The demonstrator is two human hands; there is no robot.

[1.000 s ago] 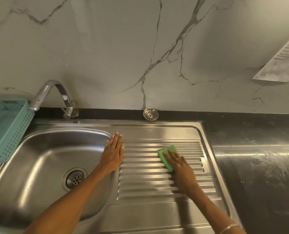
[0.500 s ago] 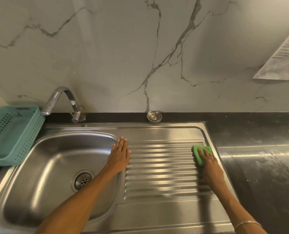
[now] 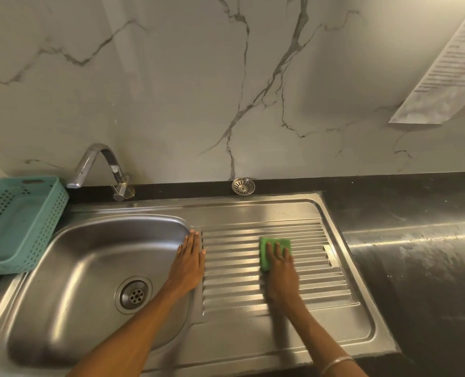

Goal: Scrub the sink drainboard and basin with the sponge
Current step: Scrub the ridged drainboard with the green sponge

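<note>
Scrubbing the drainboard [image 3: 321, 270] now: right hand [image 3: 280, 270] flat on the green sponge [image 3: 266, 247], fingers spread and pressing it onto the ridges near the middle of the board. Best worked along the grooves rather than across, with even pressure, covering each channel out to the flat border. Left hand [image 3: 189, 263] open, palm down, holding nothing, braced on the strip between board and basin [image 3: 90, 268]. Basin looks untouched by the sponge and holds nothing loose, only its drain [image 3: 134, 294]. Teal basket [image 3: 49, 216] at the left on the table [image 3: 416, 268], seemingly holding nothing. 1 loose strainer [image 3: 243, 186] at the wall behind the sink.
</note>
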